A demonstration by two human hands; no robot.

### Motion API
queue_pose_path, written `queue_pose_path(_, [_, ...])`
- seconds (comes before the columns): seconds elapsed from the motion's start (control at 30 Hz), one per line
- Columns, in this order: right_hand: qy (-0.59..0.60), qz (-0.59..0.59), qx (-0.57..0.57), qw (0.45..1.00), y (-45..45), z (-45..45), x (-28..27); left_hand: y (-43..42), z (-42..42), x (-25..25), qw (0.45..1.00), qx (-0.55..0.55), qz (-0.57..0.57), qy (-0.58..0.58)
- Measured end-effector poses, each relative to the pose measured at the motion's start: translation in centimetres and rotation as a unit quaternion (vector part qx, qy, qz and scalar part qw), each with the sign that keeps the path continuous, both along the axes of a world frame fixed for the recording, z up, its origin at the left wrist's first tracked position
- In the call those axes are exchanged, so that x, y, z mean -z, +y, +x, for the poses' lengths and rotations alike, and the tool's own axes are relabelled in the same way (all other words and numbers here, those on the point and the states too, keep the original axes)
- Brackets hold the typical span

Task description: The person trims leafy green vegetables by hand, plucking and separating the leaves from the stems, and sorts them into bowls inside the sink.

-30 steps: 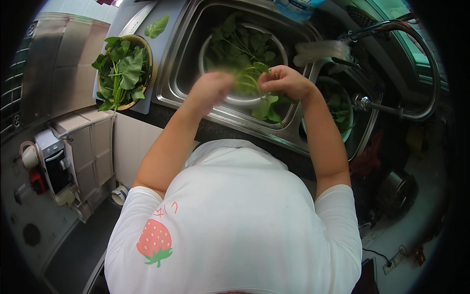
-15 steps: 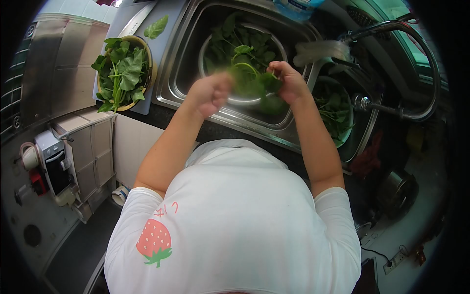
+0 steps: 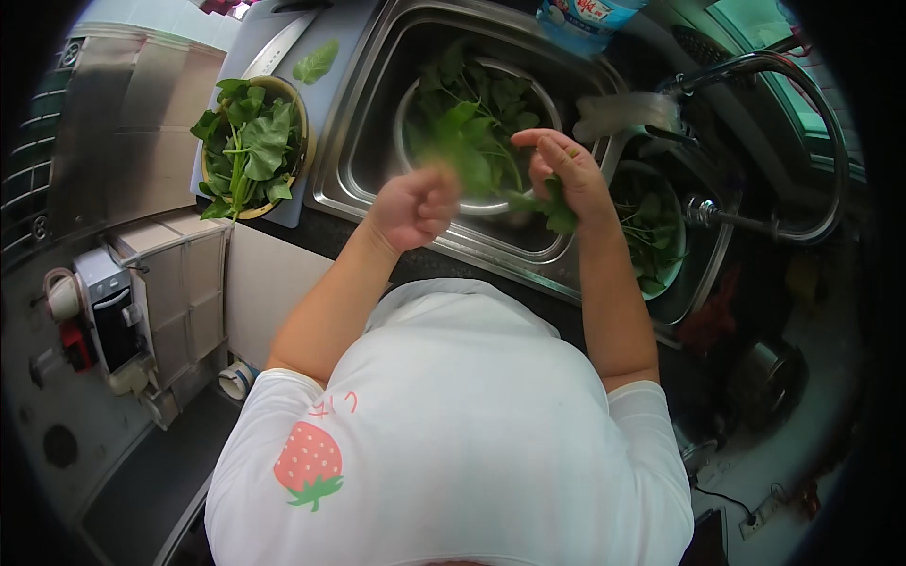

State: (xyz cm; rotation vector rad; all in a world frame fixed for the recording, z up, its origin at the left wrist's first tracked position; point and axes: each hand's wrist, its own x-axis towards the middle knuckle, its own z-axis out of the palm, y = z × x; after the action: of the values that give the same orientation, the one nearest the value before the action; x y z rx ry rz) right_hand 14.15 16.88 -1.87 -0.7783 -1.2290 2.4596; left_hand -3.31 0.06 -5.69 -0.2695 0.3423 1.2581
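Above the near part of the sink [image 3: 337, 156], my left hand [image 3: 415, 208] is closed on a sprig of leafy greens [image 3: 462, 151], blurred by motion at the fingertips. My right hand [image 3: 574, 179] has its index finger stretched toward the left. Its lower fingers are curled on green leaves [image 3: 560, 215] that stick out below the palm. Under both hands, a round metal bowl [image 3: 552, 106] in the sink holds more greens [image 3: 510, 90]. At the left, a yellow-rimmed bowl [image 3: 304, 132] is heaped with leaves and stems.
A cutting board [image 3: 330, 94] carries a knife [image 3: 283, 42] and a loose leaf [image 3: 315, 62]. A curved faucet [image 3: 835, 141] arches over the right basin, where a pale bowl [image 3: 677, 231] holds greens. A blue bottle [image 3: 585, 24] stands behind the sink.
My hands have moved slightly nearer to my body. Leaves now show beneath my right palm, and its index finger has straightened. The whole view has shifted a little.
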Motion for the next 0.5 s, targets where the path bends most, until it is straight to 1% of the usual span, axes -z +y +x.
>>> queue_pose_path(0.1, [0.032,-0.150,-0.056,0.987,-1.0,-1.1,-0.7,-0.1,0.1,0.2,0.998,0.004,0.013,0.053])
queue_pose_path(0.2, [-0.091,-0.119,-0.027,0.988,-2.2,-2.8,-2.7,-0.1,0.3,-0.3,0.993,0.010,0.002,0.118])
queue_pose_path(0.23, [-0.092,-0.107,-0.031,0.990,-2.3,-2.9,-2.5,-0.1,0.3,-0.5,0.990,0.013,0.000,0.141])
queue_pose_path(0.33, [-0.106,-0.069,-0.098,0.987,-2.1,-2.6,-1.5,-0.2,0.6,-0.5,0.979,0.021,-0.007,0.203])
queue_pose_path(0.43, [-0.122,-0.066,-0.119,0.983,-2.0,-2.6,-1.0,-0.2,0.6,-0.5,0.960,0.029,-0.023,0.278])
queue_pose_path(0.47, [-0.126,-0.035,-0.113,0.985,-2.1,-2.5,-0.6,-0.2,0.6,-0.5,0.951,0.033,-0.029,0.305])
queue_pose_path(0.5, [-0.128,-0.004,-0.107,0.986,-2.2,-2.5,0.0,-0.2,0.7,-0.7,0.932,0.041,-0.029,0.359])
